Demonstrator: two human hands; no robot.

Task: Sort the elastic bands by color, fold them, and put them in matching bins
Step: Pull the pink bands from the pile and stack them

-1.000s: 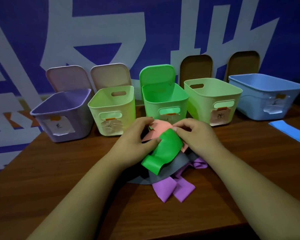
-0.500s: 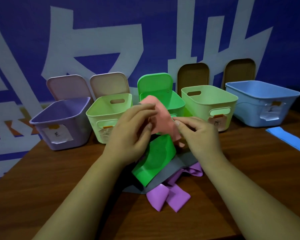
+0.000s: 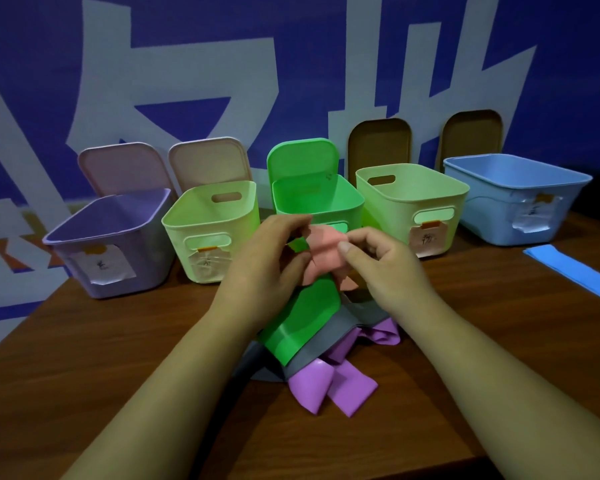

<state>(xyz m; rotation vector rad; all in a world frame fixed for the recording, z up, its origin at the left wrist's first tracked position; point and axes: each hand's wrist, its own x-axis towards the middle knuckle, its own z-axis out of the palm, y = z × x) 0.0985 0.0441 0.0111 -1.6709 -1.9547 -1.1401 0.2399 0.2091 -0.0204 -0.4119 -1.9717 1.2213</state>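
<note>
Both my hands hold a pink elastic band (image 3: 323,252) above the pile at the table's middle. My left hand (image 3: 267,268) pinches its left side and my right hand (image 3: 383,268) pinches its right side. Below them a green band (image 3: 305,320) lies over a grey band (image 3: 326,344), with a purple band (image 3: 329,386) nearest me. A blue band (image 3: 575,271) lies flat at the right edge. Along the back stand a purple bin (image 3: 118,233), a pale green bin (image 3: 205,233), a bright green bin (image 3: 319,199), another pale green bin (image 3: 416,202) and a blue bin (image 3: 513,192).
The bins' lids stand upright behind them against the blue and white wall: pink (image 3: 125,168), beige (image 3: 208,161), green (image 3: 302,157) and two brown (image 3: 378,143). Paper labels are taped to the bin fronts. The brown wooden table (image 3: 101,341) ends at a near edge below my forearms.
My hands lifted the pink band up out of the pile and now bunch it between them. The green band slid off and lies on the grey one.
</note>
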